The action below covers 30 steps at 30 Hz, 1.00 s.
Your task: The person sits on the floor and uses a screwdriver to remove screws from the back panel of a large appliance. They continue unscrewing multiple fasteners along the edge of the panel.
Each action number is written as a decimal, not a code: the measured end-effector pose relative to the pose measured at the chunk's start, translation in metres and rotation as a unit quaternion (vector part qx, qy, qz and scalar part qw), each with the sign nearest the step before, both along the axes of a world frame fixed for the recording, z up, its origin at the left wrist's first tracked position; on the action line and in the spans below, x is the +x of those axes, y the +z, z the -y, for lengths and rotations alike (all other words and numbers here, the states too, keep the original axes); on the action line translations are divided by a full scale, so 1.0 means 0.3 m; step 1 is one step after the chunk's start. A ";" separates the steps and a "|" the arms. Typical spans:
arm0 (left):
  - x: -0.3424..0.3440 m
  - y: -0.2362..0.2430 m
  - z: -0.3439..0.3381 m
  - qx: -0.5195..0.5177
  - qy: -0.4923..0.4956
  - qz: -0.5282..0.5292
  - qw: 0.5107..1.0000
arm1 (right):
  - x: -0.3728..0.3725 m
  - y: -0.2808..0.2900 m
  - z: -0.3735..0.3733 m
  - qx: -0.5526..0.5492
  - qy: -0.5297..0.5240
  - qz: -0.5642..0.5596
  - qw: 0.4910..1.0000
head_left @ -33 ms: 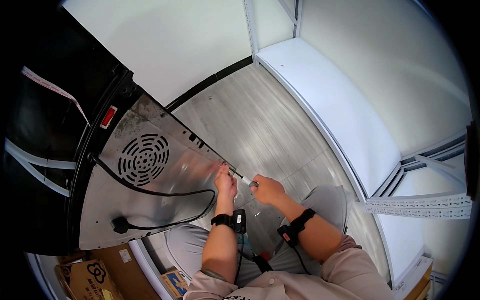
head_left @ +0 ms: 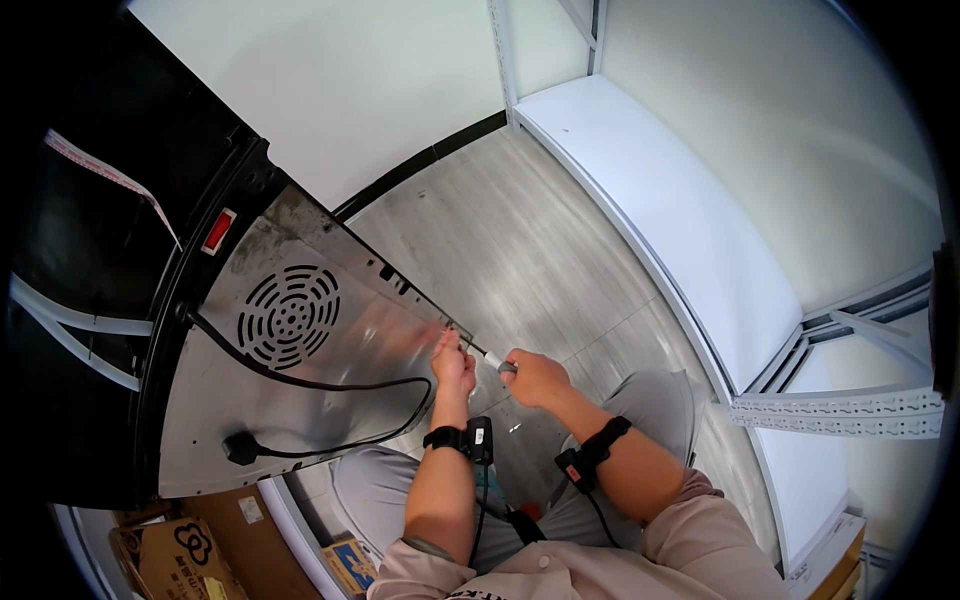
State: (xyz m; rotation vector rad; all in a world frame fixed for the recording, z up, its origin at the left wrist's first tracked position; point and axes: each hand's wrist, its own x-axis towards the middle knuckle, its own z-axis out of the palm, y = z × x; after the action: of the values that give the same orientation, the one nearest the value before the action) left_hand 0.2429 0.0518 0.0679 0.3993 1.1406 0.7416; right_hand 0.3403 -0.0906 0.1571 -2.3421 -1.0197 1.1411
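Note:
My right hand (head_left: pixel 537 380) is wrapped round the grey-and-white handle of a screwdriver (head_left: pixel 493 360). Its thin shaft points up and left toward the edge of a bare metal panel (head_left: pixel 330 420), part of a large black appliance. At that edge is my left hand (head_left: pixel 454 368), its fingers closed near the screwdriver's tip. Whether those fingers grip the tip, a screw or the panel edge is too small to make out. A round slotted vent (head_left: pixel 290 313) is cut into the panel. Across it loops a black power cord (head_left: pixel 330 387), ending in a plug (head_left: pixel 240 448).
Beside the vent sits a red rocker switch (head_left: pixel 219 231). White shelving (head_left: pixel 650 190) runs along the right wall. Cardboard boxes (head_left: pixel 170 560) stand at the lower left. Grey wood-look flooring (head_left: pixel 480 220) lies beyond my hands. Cables hang from both wrist-worn devices.

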 end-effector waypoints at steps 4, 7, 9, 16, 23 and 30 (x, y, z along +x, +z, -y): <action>-0.002 -0.013 -0.005 0.000 0.006 0.011 1.000 | 0.001 0.013 -0.006 0.000 0.004 0.010 1.000; 0.000 -0.006 -0.005 -0.003 -0.002 0.014 1.000 | 0.004 0.016 -0.005 -0.003 0.006 0.007 1.000; 0.002 -0.001 -0.007 -0.006 -0.003 0.014 1.000 | 0.008 0.014 -0.005 -0.006 0.006 0.001 1.000; 0.003 0.004 -0.012 -0.003 0.000 0.027 1.000 | 0.006 0.013 0.000 0.000 0.000 -0.002 1.000; 0.008 -0.001 -0.005 -0.010 0.018 0.021 1.000 | 0.001 0.009 -0.004 -0.010 -0.004 0.001 1.000; 0.015 0.001 0.002 0.003 0.018 0.011 1.000 | 0.004 0.021 -0.005 -0.015 -0.003 0.001 1.000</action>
State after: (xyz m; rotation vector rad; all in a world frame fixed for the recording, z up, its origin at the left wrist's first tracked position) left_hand 0.2473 0.0512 0.0682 0.3752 1.1279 0.7800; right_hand 0.3416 -0.0892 0.1633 -2.3692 -1.0022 1.1589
